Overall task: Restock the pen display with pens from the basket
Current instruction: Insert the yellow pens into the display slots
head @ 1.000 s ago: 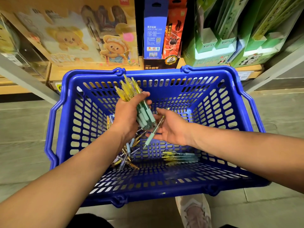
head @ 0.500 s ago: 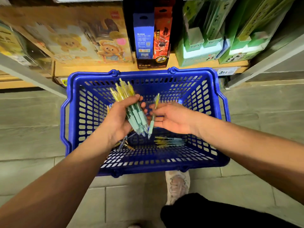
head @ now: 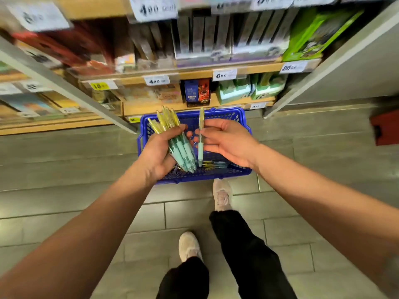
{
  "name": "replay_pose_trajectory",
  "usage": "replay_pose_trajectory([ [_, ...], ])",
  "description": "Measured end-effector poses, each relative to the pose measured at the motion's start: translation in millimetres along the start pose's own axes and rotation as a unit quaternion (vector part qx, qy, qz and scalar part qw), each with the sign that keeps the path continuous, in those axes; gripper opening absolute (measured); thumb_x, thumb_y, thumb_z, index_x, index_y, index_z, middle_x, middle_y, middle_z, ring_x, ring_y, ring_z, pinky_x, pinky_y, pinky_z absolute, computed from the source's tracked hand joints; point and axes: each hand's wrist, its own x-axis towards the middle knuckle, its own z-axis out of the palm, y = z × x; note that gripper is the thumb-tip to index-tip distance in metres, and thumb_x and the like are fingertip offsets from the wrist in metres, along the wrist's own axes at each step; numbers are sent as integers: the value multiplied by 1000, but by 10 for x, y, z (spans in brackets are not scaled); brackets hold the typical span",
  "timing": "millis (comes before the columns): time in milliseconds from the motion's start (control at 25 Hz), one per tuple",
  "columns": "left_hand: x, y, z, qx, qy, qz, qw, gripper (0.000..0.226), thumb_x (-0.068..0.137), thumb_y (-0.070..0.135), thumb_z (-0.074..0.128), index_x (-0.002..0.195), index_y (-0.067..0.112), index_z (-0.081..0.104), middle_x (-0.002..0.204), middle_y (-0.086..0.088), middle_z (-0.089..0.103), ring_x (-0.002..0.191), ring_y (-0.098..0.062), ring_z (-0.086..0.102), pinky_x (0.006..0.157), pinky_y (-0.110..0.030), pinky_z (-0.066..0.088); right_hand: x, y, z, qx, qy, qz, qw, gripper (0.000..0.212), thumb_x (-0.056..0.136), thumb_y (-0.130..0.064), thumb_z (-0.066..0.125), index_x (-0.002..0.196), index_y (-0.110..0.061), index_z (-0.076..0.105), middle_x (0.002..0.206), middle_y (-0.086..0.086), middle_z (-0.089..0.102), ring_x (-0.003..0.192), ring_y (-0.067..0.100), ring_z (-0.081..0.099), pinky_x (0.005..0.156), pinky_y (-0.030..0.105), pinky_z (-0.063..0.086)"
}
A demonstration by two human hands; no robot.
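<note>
A blue plastic basket [head: 237,117] stands on the floor in front of the shelves. My left hand [head: 157,152] grips a bundle of pens [head: 177,141] with yellow tops and mint-green grips, held above the basket. My right hand [head: 228,141] pinches a single pen [head: 200,134] of the same kind, upright, close beside the bundle. A few more pens [head: 213,164] lie on the basket floor. No pen display is plainly visible among the blurred shelves.
Wooden shelves [head: 194,72] with price tags and boxed stationery rise behind the basket, blurred. Grey shelf uprights [head: 64,83] slant at left and right. My two feet in pale shoes [head: 222,195] stand on the grey tiled floor just before the basket. A red object [head: 386,128] sits at right.
The view has risen and pulled back from the basket, showing higher shelves. Both hands lifted out of the basket with their pens; the right hand's pen turned upright.
</note>
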Motion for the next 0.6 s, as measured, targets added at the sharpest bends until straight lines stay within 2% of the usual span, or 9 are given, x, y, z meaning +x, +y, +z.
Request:
replay_pose_trajectory([
  [160,-1222,384,492,-1,-15,-4,1000,11,98,9,58,107,3,62,90,-13,63,81,-24,64,80,-41,57,-1090,-623,618,-7,22,-6,1000,17,96,0,62,111,-6,65,100,14,76,98,25,72,94,47,58],
  [280,-2070,675,845,25,-6,15,1000,16,97,5,59,112,-1,63,84,-14,69,74,-25,69,68,-39,61,-1880,-1090,978,-10,25,-18,999,21,95,-2,64,116,-1,63,109,21,74,94,24,73,80,38,62],
  [360,-2503,869,1038,29,-12,29,999,10,96,3,61,104,-1,64,80,-15,70,70,-25,71,65,-37,61,-2281,-1374,1138,-35,25,-28,999,17,96,-4,63,113,-3,65,112,21,73,97,24,72,80,35,62],
  [400,-2650,957,1133,32,-17,33,999,7,94,2,62,101,0,65,81,-15,70,71,-25,71,66,-37,61,-2414,-1511,1193,-57,26,-36,997,11,97,-5,62,107,-7,67,108,17,74,96,21,72,81,34,61],
  [480,-2860,1127,1335,49,-23,42,998,11,92,4,66,102,-1,67,90,-21,72,78,-30,72,70,-39,61,-2610,-1806,1266,-115,27,-58,991,10,97,-7,61,99,-14,68,98,4,77,89,12,74,72,23,59],
  [560,-2996,1307,1572,59,-17,58,996,18,91,5,68,106,-4,67,99,-26,72,83,-34,72,76,-42,62,-2758,-2136,1306,-154,36,-77,984,10,98,-11,63,104,-18,67,93,-3,78,83,5,74,64,16,54],
  [600,-3035,1396,1692,54,-16,68,996,21,90,4,68,108,-6,67,100,-28,71,82,-34,72,78,-42,62,-2796,-2293,1294,-166,38,-88,981,11,98,-13,63,107,-19,66,94,-4,78,84,5,74,66,16,55],
])
